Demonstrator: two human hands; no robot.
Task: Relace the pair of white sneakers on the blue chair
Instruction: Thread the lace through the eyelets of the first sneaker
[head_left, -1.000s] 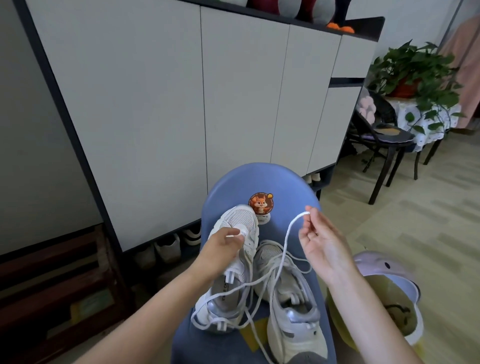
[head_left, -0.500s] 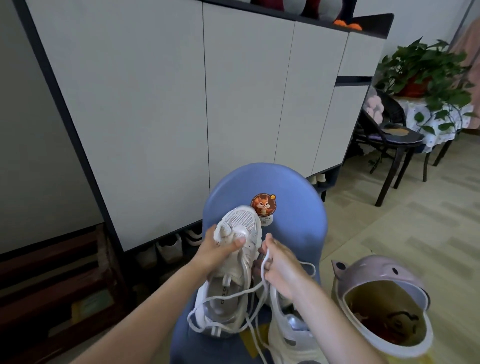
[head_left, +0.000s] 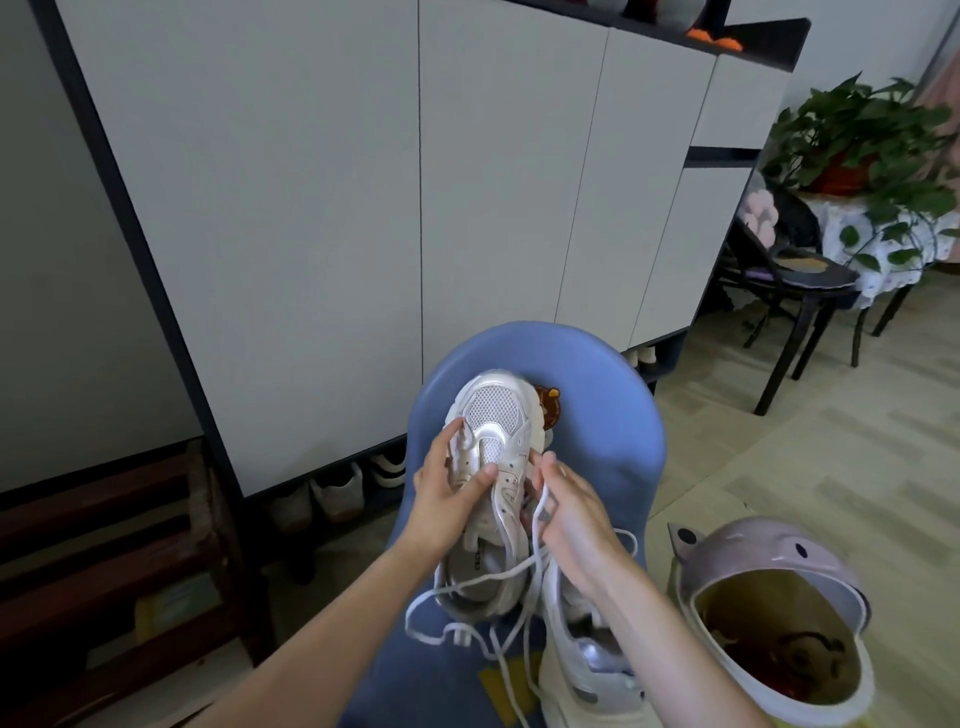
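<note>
blue chair (head_left: 613, 415) before cabinet, left hand (head_left: 447, 499) gripping raised sneaker (head_left: 491, 441), right hand (head_left: 571, 514) pinching lace (head_left: 540, 512)

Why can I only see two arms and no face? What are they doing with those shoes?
The camera sits on the person's head and looks down, so you see only their own arms. The left hand holds a white sneaker tipped up on the blue chair. The right hand pinches that shoe's white lace beside it. The second sneaker lies under the right arm, with loose lace on the seat. A pink bin stands on the floor at the right.
</note>
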